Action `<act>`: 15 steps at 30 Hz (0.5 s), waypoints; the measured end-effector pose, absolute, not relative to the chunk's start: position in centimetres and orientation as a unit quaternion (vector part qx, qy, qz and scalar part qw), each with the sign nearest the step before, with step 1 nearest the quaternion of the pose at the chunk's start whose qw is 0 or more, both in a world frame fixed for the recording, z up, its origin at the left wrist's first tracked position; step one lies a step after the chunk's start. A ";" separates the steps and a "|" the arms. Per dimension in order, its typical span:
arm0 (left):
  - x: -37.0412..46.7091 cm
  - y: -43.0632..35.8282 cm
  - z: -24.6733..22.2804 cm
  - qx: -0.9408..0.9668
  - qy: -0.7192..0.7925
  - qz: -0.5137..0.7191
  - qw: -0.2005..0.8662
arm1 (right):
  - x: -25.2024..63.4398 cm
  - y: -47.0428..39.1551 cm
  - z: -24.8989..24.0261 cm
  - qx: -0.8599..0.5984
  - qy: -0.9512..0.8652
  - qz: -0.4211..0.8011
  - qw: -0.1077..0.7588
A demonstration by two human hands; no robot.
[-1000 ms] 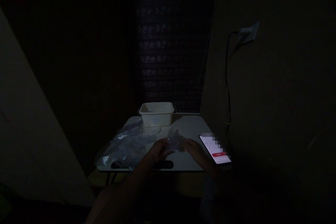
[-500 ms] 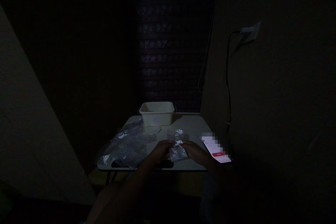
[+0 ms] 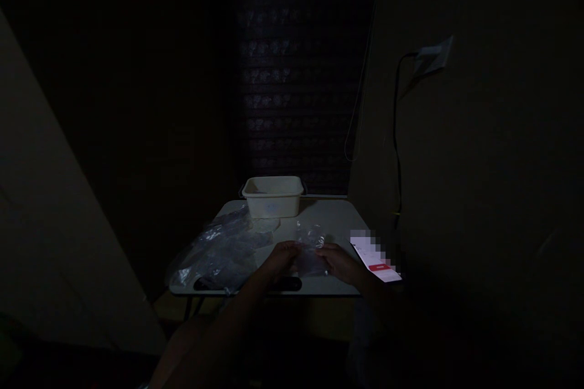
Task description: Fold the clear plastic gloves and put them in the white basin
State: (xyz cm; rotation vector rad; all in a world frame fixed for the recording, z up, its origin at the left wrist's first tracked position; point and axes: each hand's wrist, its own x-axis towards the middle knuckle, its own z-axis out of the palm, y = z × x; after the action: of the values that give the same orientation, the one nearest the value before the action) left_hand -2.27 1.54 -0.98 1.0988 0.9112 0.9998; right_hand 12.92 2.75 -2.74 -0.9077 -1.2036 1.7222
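A clear plastic bag is stretched between my two hands, just above the front of the small table. My left hand pinches its left edge, fingers closed. On the opposite edge, my right hand grips the bag with thumb and fingers together. To the left of my hands lies a loose pile of clear plastic bags, which reaches over the table's left side. The room is dim, so fine finger detail is hard to make out.
Behind the pile stands a white plastic tub with side handles. A lit phone lies at the table's right edge. A black cable hangs from a wall outlet on the right. A dark blind covers the back.
My hands have drawn slightly apart, and the bag between them looks flatter and wider, with its bright creases smoothed. The tub, pile and phone stay where they were.
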 end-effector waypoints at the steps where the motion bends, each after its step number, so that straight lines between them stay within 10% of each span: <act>1: -2.2 1.5 -0.9 0.480 0.393 0.439 0.651 | 12.9 2.7 -2.7 -0.357 -0.478 0.687 0.415; 15: -2.2 1.6 -0.7 0.456 0.397 0.455 0.654 | 13.0 2.4 -2.2 -0.324 -0.455 0.715 0.421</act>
State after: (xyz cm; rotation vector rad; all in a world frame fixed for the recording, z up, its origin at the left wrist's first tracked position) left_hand -2.17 1.59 -0.68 1.0350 0.9006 1.0310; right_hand 13.03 2.43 -2.15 -0.8105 -1.1402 1.7900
